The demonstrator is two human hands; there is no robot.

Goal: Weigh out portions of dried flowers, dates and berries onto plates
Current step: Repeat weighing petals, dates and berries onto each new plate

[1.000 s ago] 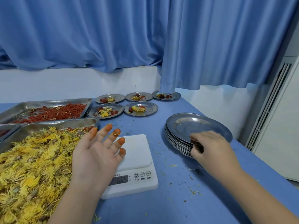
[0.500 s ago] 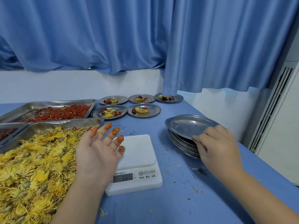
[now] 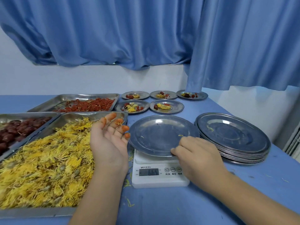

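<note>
One steel plate point(image 3: 159, 135) lay over the white scale point(image 3: 159, 175), its near rim gripped by the right hand point(image 3: 197, 154). The left hand point(image 3: 110, 141) hung beside it, fingers loose, above the dried flowers point(image 3: 45, 168).

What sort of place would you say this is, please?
Likely a food-portioning workstation, perhaps for herbal tea: a steel tray of dried flowers, a digital scale under a plate, and five filled plates behind.

Even bluish light, faint shadows near white digital kitchen scale point(image 3: 159, 177), glare spots on round steel plate point(image 3: 159, 135) atop it, frame edges bowed, display digits blurred.
</note>
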